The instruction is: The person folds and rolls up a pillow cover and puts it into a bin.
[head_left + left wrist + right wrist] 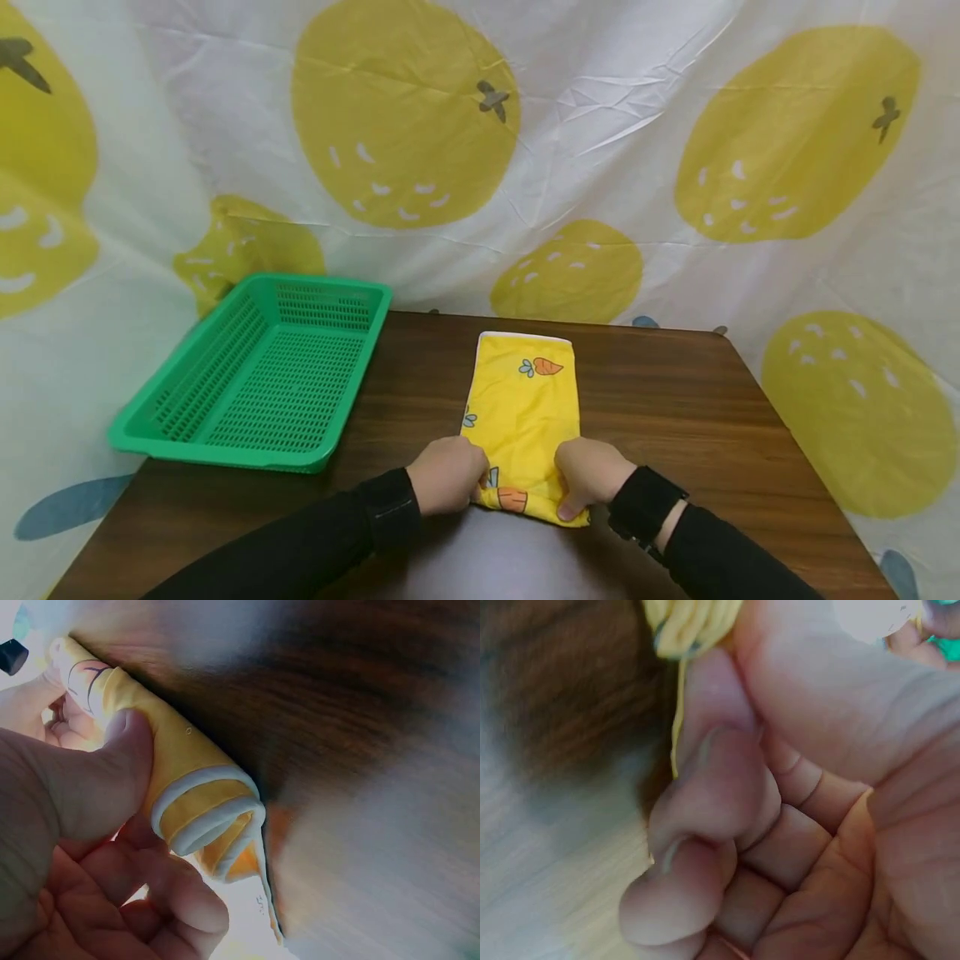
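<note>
A yellow cloth (522, 417) printed with carrots lies lengthwise on the table, its far edge trimmed in white. At its near end the fabric is folded over in layers, and the left wrist view shows the white-trimmed folds (202, 806) from the side. My left hand (447, 475) grips the near left corner, thumb on top of the fold and fingers curled beneath. The near right corner is pinched by my right hand (592, 475); in the right wrist view its fingers (712, 780) are curled, with a bit of the layered cloth (694, 626) at the top.
To the left, a green plastic basket (348, 400) with slotted sides stands on the brown wooden table (675, 400). Behind and at both sides hangs a white curtain (592, 108) with large yellow fruit prints. A dark band (647, 502) circles the right wrist.
</note>
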Demonstrator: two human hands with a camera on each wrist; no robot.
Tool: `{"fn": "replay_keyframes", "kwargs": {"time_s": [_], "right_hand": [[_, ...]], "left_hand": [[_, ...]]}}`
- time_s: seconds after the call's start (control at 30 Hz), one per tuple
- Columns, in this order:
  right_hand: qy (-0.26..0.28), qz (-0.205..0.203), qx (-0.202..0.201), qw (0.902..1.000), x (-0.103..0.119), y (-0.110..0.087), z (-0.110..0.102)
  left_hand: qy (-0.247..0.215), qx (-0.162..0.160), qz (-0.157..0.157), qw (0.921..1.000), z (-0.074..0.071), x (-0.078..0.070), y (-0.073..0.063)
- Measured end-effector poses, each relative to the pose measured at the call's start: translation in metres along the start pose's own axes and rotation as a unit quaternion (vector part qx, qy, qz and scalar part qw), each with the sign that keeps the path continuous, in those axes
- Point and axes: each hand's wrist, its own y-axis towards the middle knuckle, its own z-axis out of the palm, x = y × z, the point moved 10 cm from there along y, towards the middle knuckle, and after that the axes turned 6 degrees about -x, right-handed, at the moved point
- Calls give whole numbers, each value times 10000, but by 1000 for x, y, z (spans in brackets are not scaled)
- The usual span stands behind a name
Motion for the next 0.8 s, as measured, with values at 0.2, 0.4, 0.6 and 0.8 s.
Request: {"fn": "replay_keyframes", "kwargs": {"time_s": [0.2,0.4,0.6,0.8], "right_hand": [[-276,-296,-399,9984,36,-28,-17],[-365,-529,-958,9933,45,-52,-15],[-440,-675,-1318,9880,49,-71,-12],[-783,-939,-1647,9787,52,-74,-10]], "left_hand": [[-185,-28,7,9998,1,3,0],[-460,60,-81,9989,3,4,-2],[-576,139,-120,9982,4,6,-5],[-780,353,-304,9959,6,11,-2]]}}
